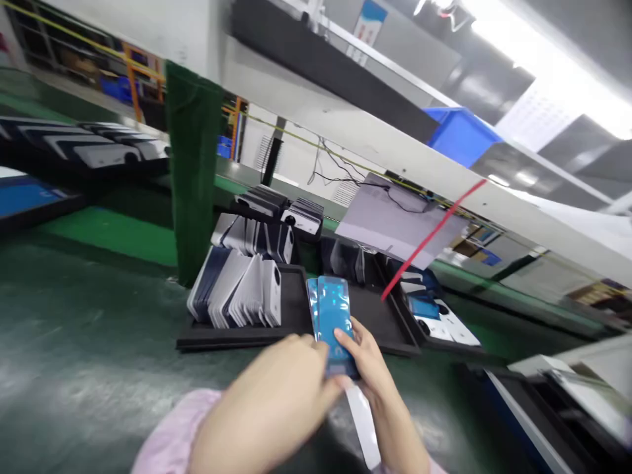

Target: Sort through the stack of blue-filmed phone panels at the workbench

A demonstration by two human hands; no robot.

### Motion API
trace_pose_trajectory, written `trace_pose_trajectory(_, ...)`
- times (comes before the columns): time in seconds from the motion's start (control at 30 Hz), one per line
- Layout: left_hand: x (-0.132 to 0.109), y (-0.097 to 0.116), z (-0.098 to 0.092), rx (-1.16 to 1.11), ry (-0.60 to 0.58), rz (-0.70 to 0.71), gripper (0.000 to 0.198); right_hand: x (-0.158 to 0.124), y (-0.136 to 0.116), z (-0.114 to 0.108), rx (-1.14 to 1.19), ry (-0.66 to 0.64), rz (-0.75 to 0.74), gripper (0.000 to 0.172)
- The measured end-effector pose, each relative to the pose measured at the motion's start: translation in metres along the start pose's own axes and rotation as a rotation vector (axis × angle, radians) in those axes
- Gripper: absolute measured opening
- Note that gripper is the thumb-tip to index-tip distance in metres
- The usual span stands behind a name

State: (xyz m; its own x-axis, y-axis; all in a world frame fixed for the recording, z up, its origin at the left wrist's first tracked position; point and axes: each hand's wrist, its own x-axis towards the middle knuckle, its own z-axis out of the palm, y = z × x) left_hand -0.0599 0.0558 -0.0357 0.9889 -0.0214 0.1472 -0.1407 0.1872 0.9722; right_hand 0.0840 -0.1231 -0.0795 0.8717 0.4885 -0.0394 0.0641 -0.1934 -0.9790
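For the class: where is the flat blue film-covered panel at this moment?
In the head view, the flat blue film-covered panel sits low and centre, held by the left hand and right hand, just in front of the black tray.

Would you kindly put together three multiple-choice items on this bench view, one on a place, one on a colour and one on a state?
1. Where do the white phone backs stand?
A. In the black tray left of the hands
B. In the blue bin overhead
C. On the person's lap

2. What colour is the film-covered piece the hands hold?
A. Red
B. Blue
C. Yellow

3. How is that piece held?
A. Lying flat on the bench
B. By one hand alone
C. Between both hands above the bench

Answers: 1 A, they lean in a row in the black tray. 2 B, its film shines blue. 3 C, left hand and right hand both grip it.
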Motion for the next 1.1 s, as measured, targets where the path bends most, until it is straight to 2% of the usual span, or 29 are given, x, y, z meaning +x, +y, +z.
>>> trace_pose_trajectory(0.07, 0.010, 0.001, -0.014, 0.065, -0.034, -0.099, 0.027, -0.037, 0.002, -0.006, 0.113, 0.021, -0.028, 0.044)
trace_pose_trajectory(0.13, 0.017, -0.005, -0.016, 0.077, -0.092, -0.177, 0.044, -0.064, 0.006, -0.005, 0.198, 0.040, -0.039, 0.053)
trace_pose_trajectory(0.23, 0.016, -0.033, 0.001, -0.117, -0.259, -0.238, 0.069, -0.084, 0.014, 0.005, 0.266, 0.029, -0.035, 0.055)
trace_pose_trajectory(0.3, 0.008, -0.061, 0.019, -0.307, -0.261, -0.298, 0.082, -0.088, 0.020, 0.014, 0.255, 0.008, -0.019, 0.058)
trace_pose_trajectory(0.37, 0.000, -0.085, 0.033, -0.490, -0.182, -0.360, 0.084, -0.089, 0.025, 0.023, 0.196, -0.017, -0.007, 0.061)
trace_pose_trajectory(0.43, -0.005, -0.098, 0.040, -0.624, -0.097, -0.391, 0.077, -0.088, 0.027, 0.029, 0.101, -0.053, -0.016, 0.061)
trace_pose_trajectory(0.53, -0.007, -0.101, 0.035, -0.754, 0.035, -0.409, 0.063, -0.084, 0.028, 0.033, -0.074, -0.073, -0.069, 0.056)
trace_pose_trajectory(0.63, -0.006, -0.099, 0.029, -0.818, 0.123, -0.439, 0.059, -0.082, 0.030, 0.031, -0.233, -0.001, -0.129, 0.048)
trace_pose_trajectory(0.8, -0.007, -0.112, 0.031, -0.825, 0.246, -0.533, 0.046, -0.084, 0.041, 0.024, -0.283, 0.090, -0.106, 0.056)
trace_pose_trajectory(0.9, -0.010, -0.122, 0.031, -0.834, 0.248, -0.581, 0.039, -0.086, 0.046, 0.023, -0.216, 0.074, -0.016, 0.045)
trace_pose_trajectory(1.0, -0.010, -0.125, 0.029, -0.880, 0.166, -0.589, 0.044, -0.086, 0.046, 0.022, -0.154, 0.077, 0.056, 0.032)
trace_pose_trajectory(1.1, -0.009, -0.124, 0.026, -0.913, 0.110, -0.574, 0.043, -0.084, 0.043, 0.021, -0.094, 0.069, 0.123, 0.030)
